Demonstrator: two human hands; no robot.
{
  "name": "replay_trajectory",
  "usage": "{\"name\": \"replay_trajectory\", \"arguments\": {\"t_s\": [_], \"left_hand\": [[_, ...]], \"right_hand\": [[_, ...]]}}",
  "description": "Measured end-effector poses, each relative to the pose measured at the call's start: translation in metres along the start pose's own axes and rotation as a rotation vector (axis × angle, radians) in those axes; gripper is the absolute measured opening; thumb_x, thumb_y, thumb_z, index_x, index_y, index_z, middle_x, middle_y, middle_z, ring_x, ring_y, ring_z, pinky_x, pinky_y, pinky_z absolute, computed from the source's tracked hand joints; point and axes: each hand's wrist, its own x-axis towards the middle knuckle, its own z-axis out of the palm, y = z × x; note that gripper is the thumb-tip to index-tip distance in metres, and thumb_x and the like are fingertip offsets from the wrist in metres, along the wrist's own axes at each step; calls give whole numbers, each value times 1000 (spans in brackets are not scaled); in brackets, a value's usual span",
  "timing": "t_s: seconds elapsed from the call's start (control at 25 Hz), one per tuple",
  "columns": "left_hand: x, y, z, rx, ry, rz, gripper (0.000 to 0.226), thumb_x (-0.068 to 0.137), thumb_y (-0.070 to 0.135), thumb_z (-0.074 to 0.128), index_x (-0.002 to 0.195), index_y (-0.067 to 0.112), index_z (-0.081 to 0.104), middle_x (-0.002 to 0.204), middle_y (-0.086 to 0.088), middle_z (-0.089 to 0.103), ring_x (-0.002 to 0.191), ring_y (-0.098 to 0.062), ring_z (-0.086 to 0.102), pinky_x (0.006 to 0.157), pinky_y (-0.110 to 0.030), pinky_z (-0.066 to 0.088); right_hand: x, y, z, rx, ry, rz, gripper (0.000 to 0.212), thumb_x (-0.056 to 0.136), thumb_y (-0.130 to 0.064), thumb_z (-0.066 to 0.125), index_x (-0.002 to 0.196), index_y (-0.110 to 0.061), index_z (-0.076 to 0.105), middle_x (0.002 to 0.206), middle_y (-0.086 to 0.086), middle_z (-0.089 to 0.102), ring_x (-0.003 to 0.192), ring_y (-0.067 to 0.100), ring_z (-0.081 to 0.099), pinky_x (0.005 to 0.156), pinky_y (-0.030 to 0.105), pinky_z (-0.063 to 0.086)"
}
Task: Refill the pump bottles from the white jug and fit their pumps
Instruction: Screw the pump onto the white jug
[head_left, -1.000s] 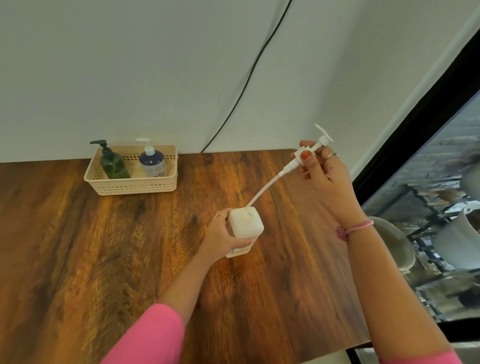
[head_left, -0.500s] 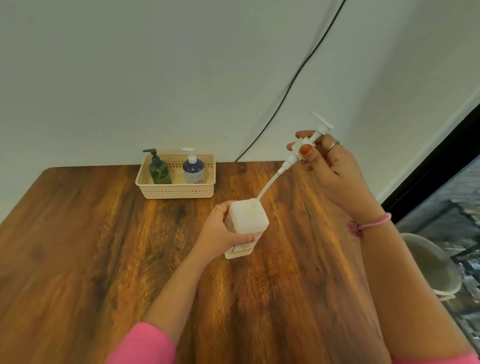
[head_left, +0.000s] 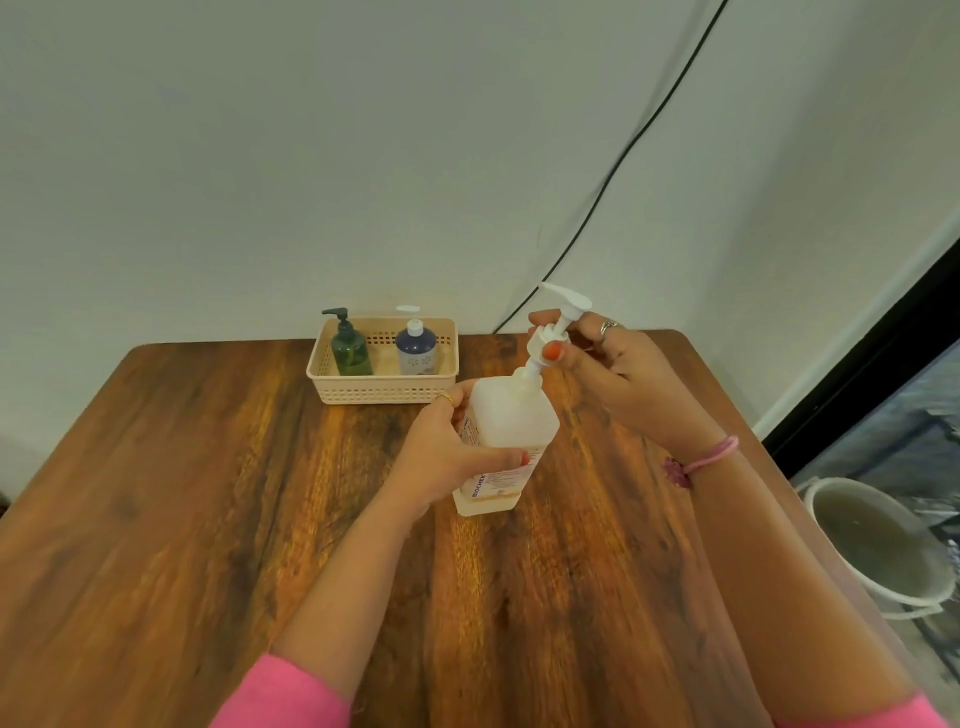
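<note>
The square white bottle (head_left: 511, 426) stands upright on the wooden table (head_left: 208, 493), near the middle of it, with a printed label on its lower side. The left hand (head_left: 447, 457) is wrapped around the bottle from the left: the thumb lies across the front face near the label, and the other fingers (head_left: 452, 400) go behind the bottle, so the hand is closed on it. One of these fingers has a thin gold ring.

Just above the bottle's neck, the white pump (head_left: 553, 325) is held tilted, its head pointing up and to the left. Its lower end enters the mouth of the bottle; the collar is above the neck and apart from it. The right hand (head_left: 623, 384) pinches the pump at the collar between the thumb, which has an orange nail, and the fingertips behind it. The other fingers of this hand are loosely spread to the right of the pump. A pink band (head_left: 709, 454) is on the right wrist.

Beyond the left fingers, at the far edge of the table by the wall, sits a cream basket (head_left: 382, 392). Inside it stand a green pump bottle (head_left: 350, 351) on the left and a blue bottle (head_left: 415, 353) on the right. To the right of the right forearm, beside the table and lower, there is a white bucket (head_left: 883, 587). A black cable (head_left: 623, 156) runs down the wall behind the pump.
</note>
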Motion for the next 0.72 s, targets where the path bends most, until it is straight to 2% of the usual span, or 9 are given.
{"name": "replay_trajectory", "arguments": {"t_s": [0.08,0.16,0.32,0.52,0.64,0.72], "left_hand": [[-4,3,-4,-18,-1,14,76,59,21,89,123,31,49,115,11,57,108,-8,53,89,-33,51],[-7,5,-8,-41,2,19,77,58,20,89,124,30,51,114,11,59,107,-8,55,88,-33,53],[-10,7,-14,-55,-5,38,79,58,20,90,126,28,52,114,8,61,106,-9,57,86,-33,54],[-14,9,-21,-67,-12,42,73,59,18,89,121,33,53,108,13,61,99,-3,58,73,-20,51],[-14,8,-25,-66,-1,34,77,58,22,90,124,33,52,111,12,61,101,-5,57,76,-24,52],[-14,6,-28,-77,6,33,78,57,22,90,125,32,52,112,11,61,102,-6,57,77,-25,52]], "right_hand": [[0,-4,3,-11,-24,-7,31,93,-31,54,122,-22,61,121,-10,63,109,2,60,90,16,48],[0,-8,7,-8,-47,-13,30,93,-26,54,122,-17,61,117,-14,63,106,-1,61,85,11,47],[-2,-11,14,-31,-56,-12,31,94,-21,54,124,-14,60,118,-6,64,104,0,61,81,9,47],[0,-17,20,21,-79,9,27,93,-24,56,119,-28,58,111,-13,65,102,5,65,85,22,54],[0,-21,26,-3,-76,-2,23,93,-25,57,114,-34,59,105,-17,65,96,1,65,79,18,54],[2,-20,29,-10,-55,6,23,91,-27,59,113,-36,60,103,-14,67,95,4,66,79,21,54]]}}
